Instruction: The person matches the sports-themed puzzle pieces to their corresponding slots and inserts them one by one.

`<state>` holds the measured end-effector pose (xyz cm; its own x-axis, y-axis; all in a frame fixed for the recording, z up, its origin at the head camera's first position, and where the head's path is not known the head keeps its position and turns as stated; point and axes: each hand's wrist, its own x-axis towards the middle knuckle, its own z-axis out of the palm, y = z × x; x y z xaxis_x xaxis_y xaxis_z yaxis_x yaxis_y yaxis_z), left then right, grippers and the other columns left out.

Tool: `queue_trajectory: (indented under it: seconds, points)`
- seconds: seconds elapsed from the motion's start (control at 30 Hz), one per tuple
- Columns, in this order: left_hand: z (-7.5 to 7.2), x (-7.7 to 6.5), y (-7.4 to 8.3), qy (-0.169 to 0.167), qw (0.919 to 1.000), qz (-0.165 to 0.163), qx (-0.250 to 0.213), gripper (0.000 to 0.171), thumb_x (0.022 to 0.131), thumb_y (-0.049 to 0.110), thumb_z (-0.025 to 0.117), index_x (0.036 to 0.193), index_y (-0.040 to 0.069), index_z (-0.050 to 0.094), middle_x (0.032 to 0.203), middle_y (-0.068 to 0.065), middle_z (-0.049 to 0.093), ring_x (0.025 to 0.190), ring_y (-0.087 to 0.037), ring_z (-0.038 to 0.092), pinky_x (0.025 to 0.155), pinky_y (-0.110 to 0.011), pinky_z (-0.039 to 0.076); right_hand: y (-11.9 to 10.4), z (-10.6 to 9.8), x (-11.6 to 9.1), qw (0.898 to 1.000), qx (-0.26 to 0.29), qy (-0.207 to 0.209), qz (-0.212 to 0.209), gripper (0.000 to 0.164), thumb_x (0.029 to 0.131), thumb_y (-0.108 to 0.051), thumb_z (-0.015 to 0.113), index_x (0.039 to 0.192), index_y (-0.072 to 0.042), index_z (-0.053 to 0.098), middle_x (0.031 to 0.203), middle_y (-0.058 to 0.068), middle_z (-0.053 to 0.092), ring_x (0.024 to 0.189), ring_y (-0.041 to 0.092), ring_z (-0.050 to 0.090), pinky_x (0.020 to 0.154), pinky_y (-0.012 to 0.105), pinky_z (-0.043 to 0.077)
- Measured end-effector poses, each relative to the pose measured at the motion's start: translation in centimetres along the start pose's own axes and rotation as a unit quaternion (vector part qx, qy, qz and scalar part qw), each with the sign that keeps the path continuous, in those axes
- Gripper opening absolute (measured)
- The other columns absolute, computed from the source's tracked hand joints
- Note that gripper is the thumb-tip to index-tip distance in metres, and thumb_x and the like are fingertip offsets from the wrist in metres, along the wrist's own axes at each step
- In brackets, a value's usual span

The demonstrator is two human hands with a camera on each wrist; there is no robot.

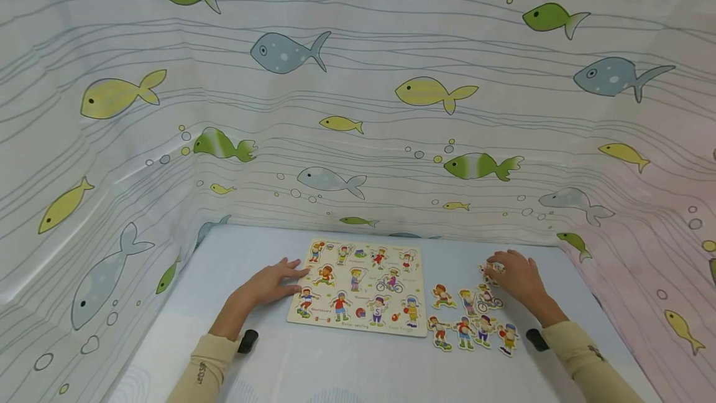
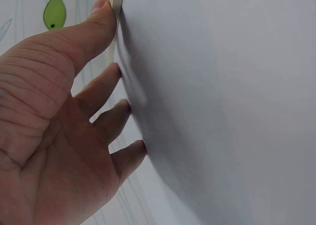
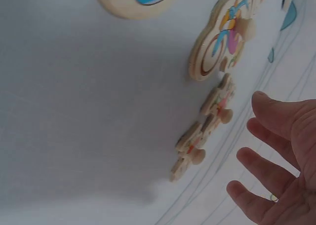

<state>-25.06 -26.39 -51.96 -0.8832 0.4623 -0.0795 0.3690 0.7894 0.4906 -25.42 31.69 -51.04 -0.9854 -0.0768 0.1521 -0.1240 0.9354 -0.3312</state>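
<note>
A pale wooden peg-puzzle board [image 1: 416, 294] printed with children playing sports lies flat on the table. My left hand [image 1: 274, 282] is at its left edge, fingers spread; in the left wrist view the thumb [image 2: 94, 30] touches the board's side and the other fingertips rest on the table. Hovering over the far pieces of a group at the board's right, my right hand [image 1: 517, 275] holds nothing. Its fingers are loosely bent and apart in the right wrist view. Closest under it are small knobbed pieces [image 3: 190, 151], with a bicycle piece [image 3: 215, 52] beside them.
Several more figure pieces, among them a runner [image 1: 442, 296] and a skateboarder [image 1: 439, 333], lie close together right of the board. The table has a pale blue-white cover [image 1: 335, 365]. A fish-printed curtain [image 1: 380, 142] rises behind and at both sides.
</note>
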Motion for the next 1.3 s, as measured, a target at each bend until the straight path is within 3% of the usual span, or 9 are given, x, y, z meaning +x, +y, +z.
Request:
queue_trajectory:
  seconds: [0.37,0.97,1.3]
  points:
    - [0.2,0.2,-0.4,0.002,1.0,-0.003,0.0,0.051,0.093,0.037,0.067,0.138,0.013,0.06,0.152,-0.017,0.04,0.142,-0.049,0.024,0.109,-0.066,0.024,1.1,1.5,0.6,1.0,-0.013,-0.017,0.011,0.025,0.088,-0.021,0.074,0.107,-0.004,0.072,0.122,0.023,0.064,0.125,0.05,0.043,0.098,0.077,0.02]
    - [0.1,0.1,-0.2,0.0,1.0,-0.008,0.004,0.05,0.093,0.035,0.068,0.137,0.013,0.06,0.152,-0.017,0.04,0.141,-0.049,0.024,0.108,-0.067,0.023,1.5,1.9,0.8,0.999,-0.026,-0.013,0.021,0.019,0.09,-0.015,0.072,0.105,-0.002,0.073,0.112,0.02,0.068,0.12,0.052,0.046,0.094,0.077,0.025]
    - [-0.1,0.0,0.0,0.003,1.0,-0.003,-0.001,0.049,0.094,0.034,0.068,0.137,0.012,0.06,0.151,-0.018,0.04,0.141,-0.05,0.024,0.108,-0.067,0.023,1.5,2.1,1.1,0.999,-0.025,-0.024,0.033,0.018,0.09,-0.014,0.072,0.103,-0.003,0.074,0.114,0.021,0.067,0.123,0.052,0.044,0.097,0.078,0.02]
